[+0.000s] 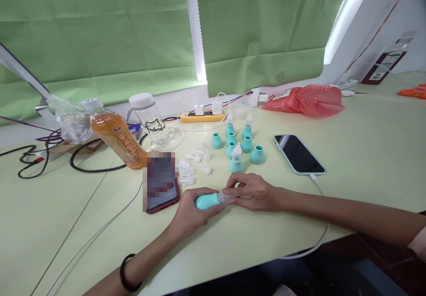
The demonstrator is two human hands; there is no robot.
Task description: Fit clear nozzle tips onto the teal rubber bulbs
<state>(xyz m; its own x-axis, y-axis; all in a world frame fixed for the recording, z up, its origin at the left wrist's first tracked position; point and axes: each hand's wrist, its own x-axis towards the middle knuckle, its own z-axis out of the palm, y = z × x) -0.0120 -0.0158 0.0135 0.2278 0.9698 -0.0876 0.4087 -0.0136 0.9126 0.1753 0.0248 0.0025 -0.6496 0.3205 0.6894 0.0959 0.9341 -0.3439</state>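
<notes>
My left hand [193, 209] is closed around a teal rubber bulb [206, 201], which lies on its side with its neck to the right. At that neck sits a clear plastic tip [222, 196], pinched by the fingers of my right hand [251, 193]; those fingers partly hide it. Just beyond my hands stand several more teal bulbs [257, 155], some with open necks. A few carry white pointed tips, such as the nearest tipped bulb [236, 166]. Loose white and clear plastic pieces [185, 170] lie to the left of them.
A red-cased phone [163, 185] lies left, a light-cased phone [301, 155] with a cable right. Behind are an orange drink bottle [116, 136], a clear bottle [149, 120], a yellow power strip [202, 117] and a red bubble-wrap bag [306, 100]. Black cables [89, 169] curl at left.
</notes>
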